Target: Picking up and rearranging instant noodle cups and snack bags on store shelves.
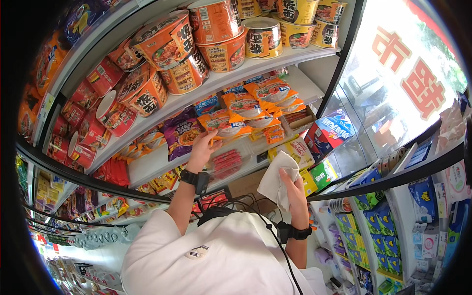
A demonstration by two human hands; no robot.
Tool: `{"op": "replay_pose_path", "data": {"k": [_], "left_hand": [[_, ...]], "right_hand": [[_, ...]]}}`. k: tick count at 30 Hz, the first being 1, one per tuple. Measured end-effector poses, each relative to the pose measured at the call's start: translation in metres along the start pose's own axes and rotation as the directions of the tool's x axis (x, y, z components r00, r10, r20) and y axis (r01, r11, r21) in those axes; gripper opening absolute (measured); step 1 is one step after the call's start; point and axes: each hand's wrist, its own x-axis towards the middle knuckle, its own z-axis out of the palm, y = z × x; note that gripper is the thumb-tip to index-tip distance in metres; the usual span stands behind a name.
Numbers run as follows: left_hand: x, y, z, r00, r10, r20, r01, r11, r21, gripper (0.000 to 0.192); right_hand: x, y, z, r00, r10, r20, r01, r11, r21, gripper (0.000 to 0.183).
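My left hand [202, 146] reaches to the middle shelf, its fingertips at the edge of an orange snack packet [221, 123]; whether they grip it I cannot tell. Just left of those fingers lies a purple noodle packet [182, 133]. More orange packets [271, 90] are piled behind. Below and right of this hand, red-wrapped sticks [226, 159] rest in a clear plastic tray. In my right hand [294, 190] is a folded white cloth [277, 180], held in front of the shelf near a yellow box [295, 153].
Instant noodle tubs [164, 40] stand stacked on the shelf above. A dark upright post [341, 55] and a window border the shelf at right. Red and blue boxes [328, 131] sit beside it. Dark cables [273, 236] hang over my white shirt. Boxed goods [383, 230] fill racks at lower right.
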Motion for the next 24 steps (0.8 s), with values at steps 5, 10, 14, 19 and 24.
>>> {"op": "replay_pose_path", "data": {"k": [5,10,14,19,24], "left_hand": [[-0.015,0.013,0.007,0.99,0.144,0.007,-0.143,0.986,-0.081,0.028],[-0.036,0.027,-0.009,0.981,0.194,-0.022,-0.195,0.973,-0.126,0.029],[-0.056,0.043,-0.04,0.986,0.165,0.0,-0.157,0.94,-0.303,0.028],[-0.078,0.057,-0.083,0.993,0.089,-0.075,-0.115,0.861,-0.496,0.033],[-0.094,0.065,-0.121,0.947,0.206,-0.246,-0.305,0.812,-0.497,0.054]], "right_hand": [[0.002,0.0,0.003,1.0,0.018,0.003,-0.018,1.0,-0.002,0.037],[0.007,0.002,0.009,0.999,0.029,0.016,-0.028,0.999,-0.018,0.035],[0.015,0.005,0.019,0.997,0.07,0.04,-0.068,0.997,-0.04,0.033],[0.02,0.011,0.04,0.991,0.137,0.01,-0.136,0.988,-0.068,0.032],[0.03,0.017,0.058,0.983,0.178,0.049,-0.172,0.979,-0.106,0.037]]}}
